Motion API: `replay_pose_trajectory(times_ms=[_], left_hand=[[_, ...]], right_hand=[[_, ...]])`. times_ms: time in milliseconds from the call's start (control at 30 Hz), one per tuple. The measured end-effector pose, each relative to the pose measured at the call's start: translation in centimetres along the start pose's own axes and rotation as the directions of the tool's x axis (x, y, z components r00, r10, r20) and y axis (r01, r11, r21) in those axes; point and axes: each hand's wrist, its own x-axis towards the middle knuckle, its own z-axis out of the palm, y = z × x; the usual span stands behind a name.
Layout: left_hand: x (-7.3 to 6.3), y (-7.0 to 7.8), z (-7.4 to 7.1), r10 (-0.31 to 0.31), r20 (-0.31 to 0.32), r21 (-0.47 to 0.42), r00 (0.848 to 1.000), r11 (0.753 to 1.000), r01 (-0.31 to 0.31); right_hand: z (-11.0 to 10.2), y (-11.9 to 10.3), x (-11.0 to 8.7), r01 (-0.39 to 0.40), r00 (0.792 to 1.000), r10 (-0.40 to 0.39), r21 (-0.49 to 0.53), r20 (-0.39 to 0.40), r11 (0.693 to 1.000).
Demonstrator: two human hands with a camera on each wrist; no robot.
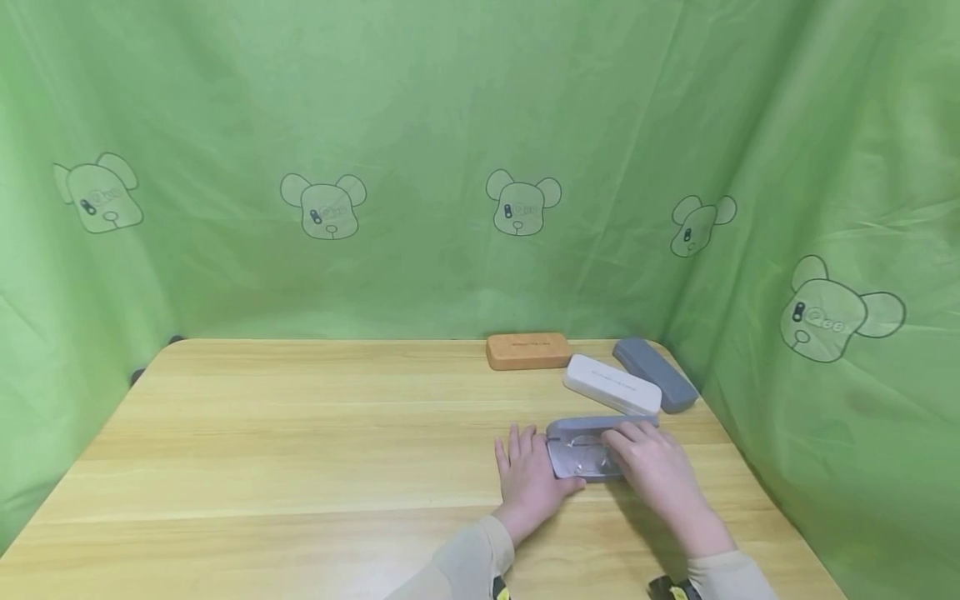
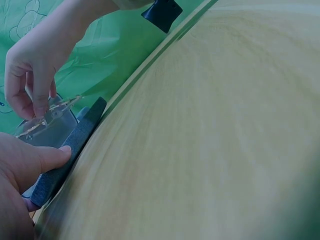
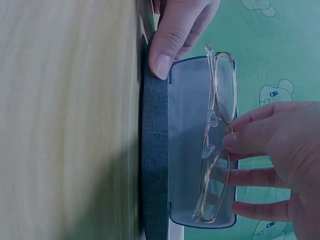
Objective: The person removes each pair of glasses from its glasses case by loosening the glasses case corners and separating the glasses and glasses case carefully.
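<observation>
An open grey eyeglass case [image 1: 566, 460] lies on the table, its lid raised at the back. My left hand [image 1: 531, 473] rests at the case's left end, fingers spread and straight, thumb [image 3: 162, 65] pressing the front wall. With thumb and index finger, my right hand [image 3: 280, 150] pinches the bridge of a pair of eyeglasses [image 3: 215, 187]. They have a thin gold-coloured frame, clear lenses and folded temples. In the right wrist view they overlap the pale lining of the case; in the left wrist view the eyeglasses [image 2: 70, 101] are right at the case opening.
Behind the open case lies a closed white case [image 1: 611, 385]. An orange-brown case [image 1: 528, 352] and a dark grey-blue case [image 1: 656, 375] lie near the back edge of the wooden table [image 1: 262, 467]. Green curtains [image 1: 420, 108] stand around the back and sides.
</observation>
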Motion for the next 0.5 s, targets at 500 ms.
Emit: replay_pose_trajectory(times_ms=[500], left_hand=[[-0.07, -0.03, 0.02, 0.006, -0.002, -0.01, 1.0, 1.0, -0.006]], right_hand=[[-0.32, 0.27, -0.9, 0.006, 1.0, -0.005, 0.006, -0.027, 1.0]])
